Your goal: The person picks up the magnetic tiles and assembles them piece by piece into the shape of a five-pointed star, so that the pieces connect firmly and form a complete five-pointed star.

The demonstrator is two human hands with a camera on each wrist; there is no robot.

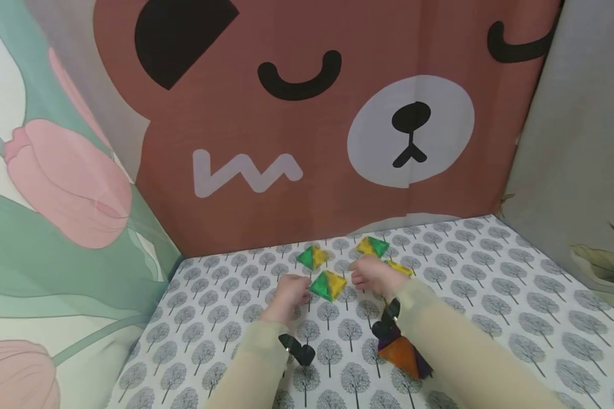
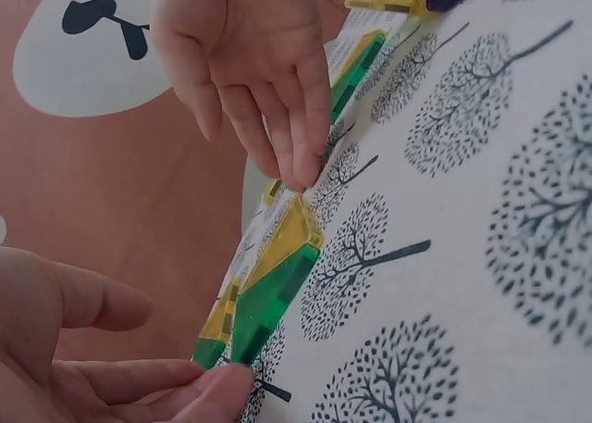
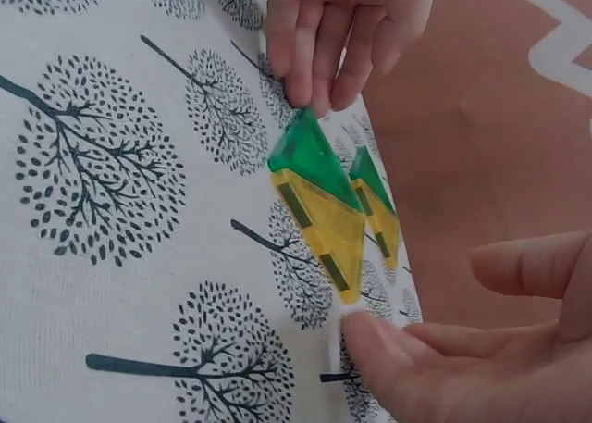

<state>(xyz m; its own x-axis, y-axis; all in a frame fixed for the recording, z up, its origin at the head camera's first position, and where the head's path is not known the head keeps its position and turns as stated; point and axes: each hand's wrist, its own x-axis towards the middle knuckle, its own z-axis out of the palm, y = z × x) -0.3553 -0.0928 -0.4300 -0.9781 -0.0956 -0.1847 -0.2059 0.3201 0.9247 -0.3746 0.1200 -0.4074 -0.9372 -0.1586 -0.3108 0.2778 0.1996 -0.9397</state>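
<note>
A green and yellow pair of translucent triangular tiles (image 1: 328,285) lies on the tree-print cloth between both hands, its long edges joined into a diamond. My left hand (image 1: 291,291) has its fingertips at the green corner, and they seem to touch it in the right wrist view, where the tile pair (image 3: 319,205) is seen close. Over at the yellow corner, my right hand (image 1: 374,274) holds its fingertips very near; contact is hard to tell. In the left wrist view the thumb of the left hand (image 2: 102,349) stands apart from its fingers.
Behind lie two more green and yellow diamonds, one at the left (image 1: 312,257) and one at the right (image 1: 372,246). A yellow piece (image 1: 399,268) shows beyond the right hand. Orange and purple tiles (image 1: 404,355) lie partly under the right forearm. A bear-print curtain (image 1: 245,221) borders the back.
</note>
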